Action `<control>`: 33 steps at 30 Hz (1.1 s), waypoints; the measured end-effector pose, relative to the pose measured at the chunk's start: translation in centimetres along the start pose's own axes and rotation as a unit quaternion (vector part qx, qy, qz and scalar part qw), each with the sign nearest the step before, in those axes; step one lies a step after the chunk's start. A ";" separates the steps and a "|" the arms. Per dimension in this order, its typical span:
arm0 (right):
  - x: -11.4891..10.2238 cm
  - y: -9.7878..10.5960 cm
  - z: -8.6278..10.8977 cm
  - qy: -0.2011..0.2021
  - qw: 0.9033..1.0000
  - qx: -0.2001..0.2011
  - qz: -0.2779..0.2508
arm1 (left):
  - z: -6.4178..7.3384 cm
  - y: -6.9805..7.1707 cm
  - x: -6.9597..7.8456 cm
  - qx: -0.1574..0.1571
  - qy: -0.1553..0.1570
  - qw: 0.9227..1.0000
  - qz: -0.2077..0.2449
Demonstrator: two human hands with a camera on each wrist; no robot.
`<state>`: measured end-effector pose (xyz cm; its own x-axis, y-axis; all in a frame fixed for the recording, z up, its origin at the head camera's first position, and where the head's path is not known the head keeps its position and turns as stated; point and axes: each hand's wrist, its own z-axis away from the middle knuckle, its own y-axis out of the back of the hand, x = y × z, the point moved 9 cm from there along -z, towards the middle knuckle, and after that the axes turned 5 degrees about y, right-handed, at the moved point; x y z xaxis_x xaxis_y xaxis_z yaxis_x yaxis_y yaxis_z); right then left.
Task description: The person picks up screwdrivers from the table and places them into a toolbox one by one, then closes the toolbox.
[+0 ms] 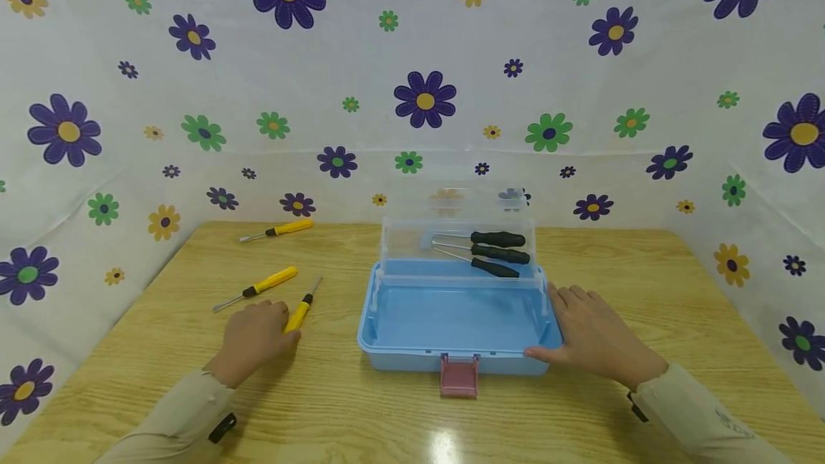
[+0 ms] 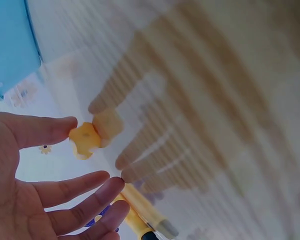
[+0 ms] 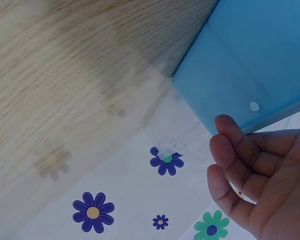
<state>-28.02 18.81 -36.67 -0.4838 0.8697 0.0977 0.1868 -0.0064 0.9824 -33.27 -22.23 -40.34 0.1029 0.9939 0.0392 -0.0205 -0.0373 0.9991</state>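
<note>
My left hand [image 1: 253,335] is at a yellow-handled screwdriver [image 1: 298,315] on the table. In the left wrist view the thumb lies right at the yellow handle's end [image 2: 84,140], and the other fingers are spread apart from it. My right hand [image 1: 589,331] holds the right side of a light blue toolbox [image 1: 377,358], thumb over the front rim and fingers along the side wall. The raised transparent lid [image 1: 406,238] stands behind the box. Three black-handled screwdrivers [image 1: 499,254] lie side by side at the back of the box, by the lid.
Two more yellow-handled screwdrivers lie left of the box: one [image 1: 271,281] just beyond my left hand, the other [image 1: 291,228] near the table's back edge. A pink latch [image 1: 460,378] hangs open at the box front. Flower-printed cloth [image 1: 361,77] borders the wooden table [image 1: 322,414].
</note>
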 end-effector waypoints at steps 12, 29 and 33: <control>0.0 -0.2 0.1 -0.001 1.000 -0.003 -0.002 | -0.1 0.1 -0.8 -0.006 0.021 1.000 0.008; 0.2 -0.4 0.1 -0.006 1.000 -0.009 -0.005 | -0.7 0.1 -1.8 -0.007 0.030 0.999 0.032; 0.2 -0.4 0.1 -0.007 1.000 -0.009 -0.003 | -0.7 0.1 -1.9 -0.008 0.033 0.999 0.041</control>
<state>-28.16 19.03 -37.07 -0.4729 0.8765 0.0898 0.1681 -0.0103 0.9857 -34.15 -24.05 -40.37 0.0348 0.9923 0.1192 -0.0418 -0.1177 0.9922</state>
